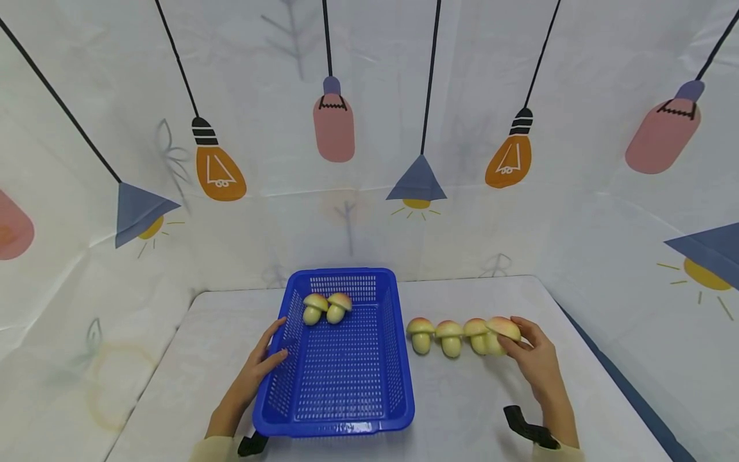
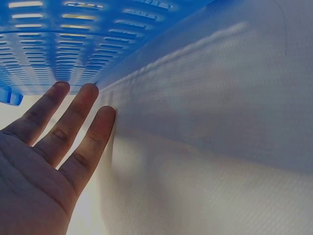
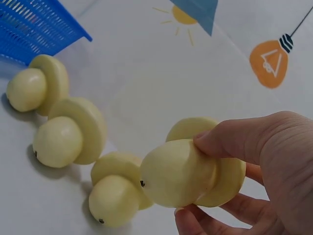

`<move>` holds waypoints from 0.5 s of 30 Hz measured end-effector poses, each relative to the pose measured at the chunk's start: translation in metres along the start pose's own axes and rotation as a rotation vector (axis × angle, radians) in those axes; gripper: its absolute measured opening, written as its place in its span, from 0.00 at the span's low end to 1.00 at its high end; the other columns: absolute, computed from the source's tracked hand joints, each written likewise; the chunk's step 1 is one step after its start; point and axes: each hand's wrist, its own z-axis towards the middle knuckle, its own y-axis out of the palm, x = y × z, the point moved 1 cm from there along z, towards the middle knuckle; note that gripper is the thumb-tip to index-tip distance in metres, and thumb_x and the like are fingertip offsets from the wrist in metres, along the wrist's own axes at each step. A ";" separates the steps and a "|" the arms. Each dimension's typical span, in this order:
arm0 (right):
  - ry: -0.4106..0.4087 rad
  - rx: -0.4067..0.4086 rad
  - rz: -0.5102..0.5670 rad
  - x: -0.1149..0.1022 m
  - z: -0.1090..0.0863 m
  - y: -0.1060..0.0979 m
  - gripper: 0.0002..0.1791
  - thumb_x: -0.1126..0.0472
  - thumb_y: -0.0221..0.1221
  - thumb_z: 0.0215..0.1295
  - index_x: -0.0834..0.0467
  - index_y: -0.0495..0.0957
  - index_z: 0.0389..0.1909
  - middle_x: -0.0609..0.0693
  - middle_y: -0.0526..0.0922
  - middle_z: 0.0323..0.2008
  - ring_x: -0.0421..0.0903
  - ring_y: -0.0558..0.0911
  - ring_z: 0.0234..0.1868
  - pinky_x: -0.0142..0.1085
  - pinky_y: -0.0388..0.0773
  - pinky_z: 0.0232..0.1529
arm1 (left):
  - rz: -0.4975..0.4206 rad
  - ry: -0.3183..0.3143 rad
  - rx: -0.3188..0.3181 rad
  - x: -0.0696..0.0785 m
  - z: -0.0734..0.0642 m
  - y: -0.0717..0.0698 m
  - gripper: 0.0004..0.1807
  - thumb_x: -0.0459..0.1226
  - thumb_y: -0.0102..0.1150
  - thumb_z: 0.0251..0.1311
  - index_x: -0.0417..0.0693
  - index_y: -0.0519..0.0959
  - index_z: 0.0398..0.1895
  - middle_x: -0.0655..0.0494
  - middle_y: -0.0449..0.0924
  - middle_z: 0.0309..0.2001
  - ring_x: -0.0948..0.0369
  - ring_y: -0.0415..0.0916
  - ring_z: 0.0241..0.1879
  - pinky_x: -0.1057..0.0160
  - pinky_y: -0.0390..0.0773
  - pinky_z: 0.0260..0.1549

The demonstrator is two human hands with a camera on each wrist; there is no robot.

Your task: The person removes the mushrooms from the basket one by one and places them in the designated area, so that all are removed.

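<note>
My right hand [image 1: 539, 356] pinches a toy mushroom [image 1: 503, 328] with a yellowish stem and red-tinged cap. In the right wrist view the thumb presses on the mushroom [image 3: 176, 174] and the other fingers support it from behind. Three similar mushrooms [image 1: 421, 335] stand in a row to its left, and the held one overlaps the nearest of them in the head view. My left hand [image 1: 254, 372] rests against the left side of the blue basket [image 1: 335, 428], thumb at the rim. Its straight fingers [image 2: 80, 110] reach along the basket's outer wall. Two mushrooms [image 1: 314, 309] lie inside the basket, toward its far left.
A white-covered table [image 1: 462, 410] carries the basket and the mushroom row, which begins close to the basket's right wall. Behind rises a white cloth backdrop [image 1: 369, 237] printed with hanging lamps. Black straps [image 1: 528, 428] circle the wrists.
</note>
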 end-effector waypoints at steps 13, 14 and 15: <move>-0.006 -0.022 -0.104 0.008 0.004 -0.013 0.38 0.54 0.64 0.72 0.64 0.61 0.75 0.67 0.65 0.72 0.17 0.71 0.41 0.19 0.77 0.41 | -0.009 0.005 -0.010 -0.002 0.000 0.000 0.38 0.41 0.48 0.75 0.63 0.46 0.84 0.26 0.57 0.74 0.41 0.78 0.56 0.50 0.86 0.43; -0.009 -0.022 -0.113 0.007 0.004 -0.013 0.38 0.54 0.64 0.72 0.64 0.61 0.75 0.67 0.66 0.71 0.18 0.71 0.41 0.19 0.77 0.41 | -0.011 0.006 -0.012 -0.002 0.000 0.000 0.38 0.41 0.48 0.75 0.63 0.46 0.84 0.26 0.57 0.74 0.40 0.78 0.56 0.50 0.85 0.43; -0.013 -0.020 -0.123 0.006 0.004 -0.014 0.38 0.53 0.64 0.72 0.64 0.61 0.75 0.67 0.67 0.70 0.20 0.72 0.42 0.19 0.77 0.41 | -0.013 0.006 -0.013 -0.002 0.000 0.000 0.38 0.41 0.48 0.75 0.63 0.46 0.84 0.26 0.57 0.74 0.40 0.78 0.56 0.51 0.85 0.43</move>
